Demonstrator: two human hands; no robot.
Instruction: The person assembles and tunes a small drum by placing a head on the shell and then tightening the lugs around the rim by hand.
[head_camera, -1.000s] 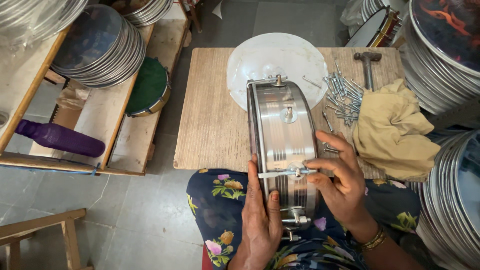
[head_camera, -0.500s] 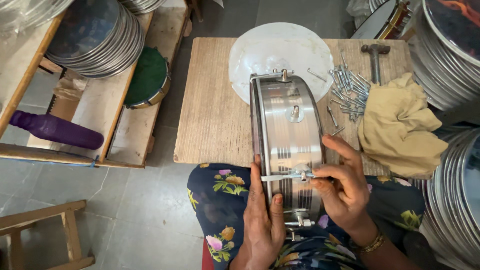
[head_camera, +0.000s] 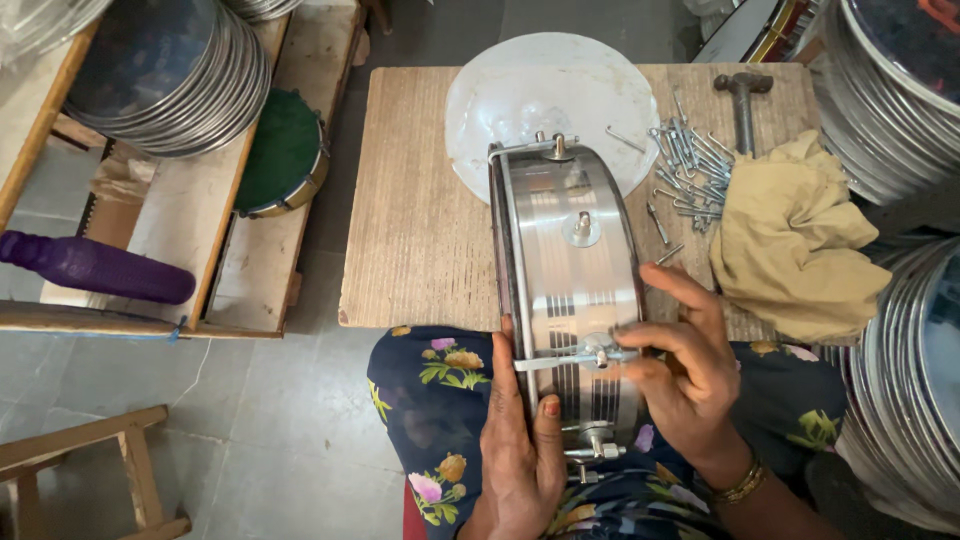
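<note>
Shiny metal drum shell (head_camera: 566, 290) stood on its side at the wooden table's (head_camera: 420, 230) near edge. Left hand (head_camera: 522, 440) gripped its rim. Right hand (head_camera: 685, 365) pinched a tension rod (head_camera: 575, 358) on it, near loose rods (head_camera: 690, 165).

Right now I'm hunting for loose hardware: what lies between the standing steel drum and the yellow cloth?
In the head view, loose metal rods and hooks lie scattered on the wooden table between the steel drum and the yellow cloth.

Bare table (head_camera: 420, 200) left of the drum (head_camera: 570, 270) lies open; rods (head_camera: 690, 160) and cloth (head_camera: 795, 235) crowd its right
</note>
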